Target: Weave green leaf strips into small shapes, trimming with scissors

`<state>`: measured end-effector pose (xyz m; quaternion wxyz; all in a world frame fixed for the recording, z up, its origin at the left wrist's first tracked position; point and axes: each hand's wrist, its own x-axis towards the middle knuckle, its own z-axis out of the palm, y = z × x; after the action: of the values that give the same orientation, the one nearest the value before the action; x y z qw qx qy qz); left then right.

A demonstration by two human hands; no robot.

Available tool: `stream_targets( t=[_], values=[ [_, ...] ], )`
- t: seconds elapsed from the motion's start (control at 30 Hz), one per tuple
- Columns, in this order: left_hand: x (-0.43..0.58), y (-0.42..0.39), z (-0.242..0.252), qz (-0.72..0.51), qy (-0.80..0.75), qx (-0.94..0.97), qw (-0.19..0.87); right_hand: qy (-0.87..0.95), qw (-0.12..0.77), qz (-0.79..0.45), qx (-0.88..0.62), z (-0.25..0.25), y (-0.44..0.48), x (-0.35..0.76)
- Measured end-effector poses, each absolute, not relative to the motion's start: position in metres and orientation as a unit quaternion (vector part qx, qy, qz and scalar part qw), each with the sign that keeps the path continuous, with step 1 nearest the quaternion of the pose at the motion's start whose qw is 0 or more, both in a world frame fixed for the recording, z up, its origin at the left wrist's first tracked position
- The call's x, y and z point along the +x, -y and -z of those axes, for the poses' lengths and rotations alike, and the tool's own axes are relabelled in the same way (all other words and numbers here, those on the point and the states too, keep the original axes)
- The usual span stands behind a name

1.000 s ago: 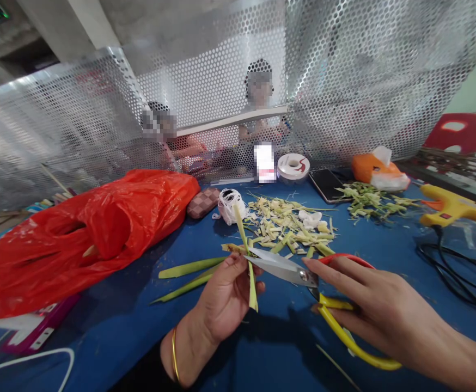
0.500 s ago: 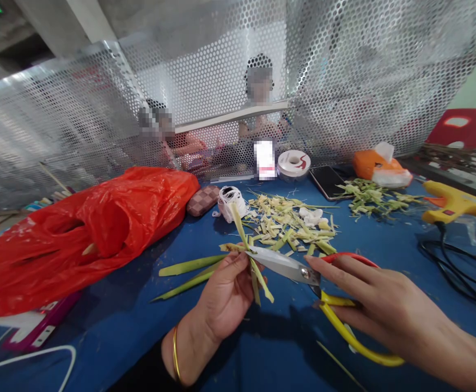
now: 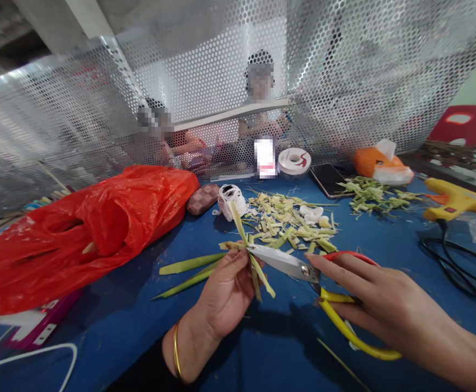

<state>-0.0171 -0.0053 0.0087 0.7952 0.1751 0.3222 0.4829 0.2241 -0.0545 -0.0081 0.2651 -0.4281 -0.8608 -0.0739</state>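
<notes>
Pinched between the thumb and fingers of my left hand (image 3: 230, 294) are green leaf strips (image 3: 264, 279) that fan out to several sides. My right hand (image 3: 389, 305) grips scissors (image 3: 287, 263) with red and yellow handles. Their blade tips touch the strips just beyond my left fingertips; whether they cut into them I cannot tell. Two longer green leaves (image 3: 193, 264) reach out to the left of my left hand. Behind the blades lies a pile of pale green clippings (image 3: 281, 218).
A red plastic bag (image 3: 140, 201) covers the left side of the blue table (image 3: 111, 348). Farther back are white string (image 3: 230, 202), a ribbon roll (image 3: 294, 162), and a phone (image 3: 328, 181). A yellow glue gun (image 3: 454, 200) lies right. Two people sit behind the perforated screen.
The scissor handles have closed very slightly. Otherwise both hands hold nearly the same place, and the view has shifted a little.
</notes>
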Motion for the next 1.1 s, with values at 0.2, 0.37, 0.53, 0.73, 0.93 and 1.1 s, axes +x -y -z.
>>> stream_targets(
  t=[0.2,0.37,0.53,0.73,0.93,1.1],
  values=[
    [-0.0162,0.0053,-0.0104,-0.485,-0.336,0.181,0.787,0.848,0.297,0.064,-0.435,0.0039,0.0529,0.2197],
    [-0.0161,0.0045,-0.0093,-0.487,-0.344,0.178,0.783,0.854,0.287,0.081,-0.428,0.0063,0.0523,0.2201],
    [-0.0152,0.0048,-0.0111,-0.495,-0.349,0.166,0.778,0.848,0.293,0.052,-0.438,0.0075,0.0530,0.2186],
    [-0.0145,0.0060,-0.0118,-0.495,-0.358,0.157,0.776,0.839,0.301,-0.026,-0.452,0.0041,0.0553,0.2158],
    [-0.0151,0.0052,-0.0105,-0.498,-0.345,0.146,0.782,0.841,0.301,-0.026,-0.449,0.0036,0.0560,0.2179],
    [-0.0168,0.0042,-0.0113,-0.499,-0.332,0.160,0.784,0.835,0.311,-0.008,-0.453,0.0067,0.0554,0.2200]
  ],
)
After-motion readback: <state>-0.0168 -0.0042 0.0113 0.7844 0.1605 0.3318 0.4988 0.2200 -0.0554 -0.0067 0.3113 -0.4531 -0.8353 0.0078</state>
